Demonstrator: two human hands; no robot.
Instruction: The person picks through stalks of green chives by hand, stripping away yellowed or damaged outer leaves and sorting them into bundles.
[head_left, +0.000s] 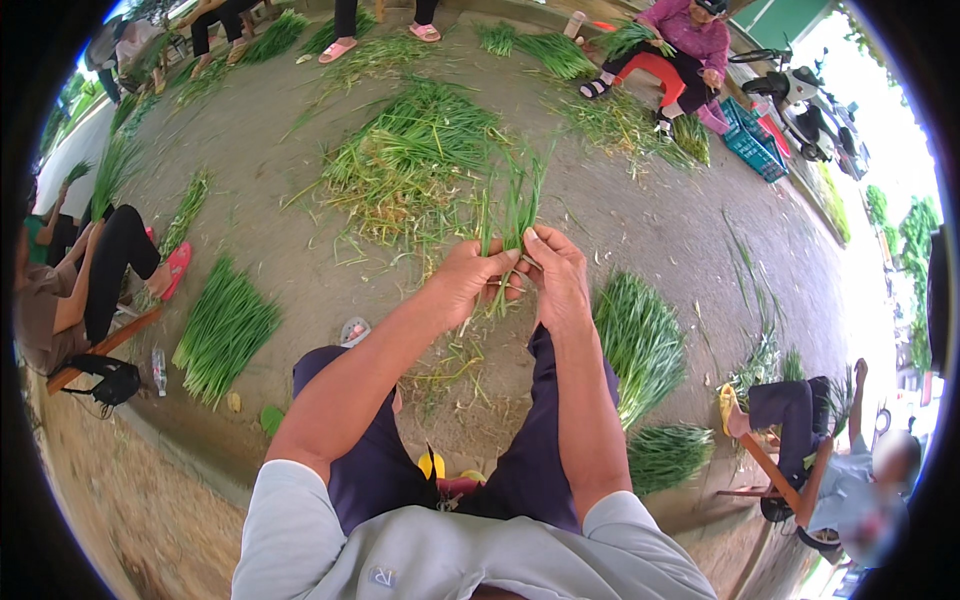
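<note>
Between my two hands is a small bunch of long green stalks (517, 202), which look like garlic chives. My left hand (480, 277) pinches the lower stems between thumb and fingers. At the same bunch, my right hand (556, 270) has its thumb and fingertips closed on some of the stalks. The leaf tips point away from me, and pale stem ends stick out below my fingers. Just beyond my hands lies a loose heap of chives (420, 142), green at the back and mixed with yellowed leaves at its near side.
A tidy pile of chives (225, 330) lies to my left; others (637, 345) (667, 457) lie by my right leg. Seated people handle chives on both sides and ahead. A teal plastic crate (754, 139) stands far right near scooters (810, 112). A plastic bottle (159, 371) lies left.
</note>
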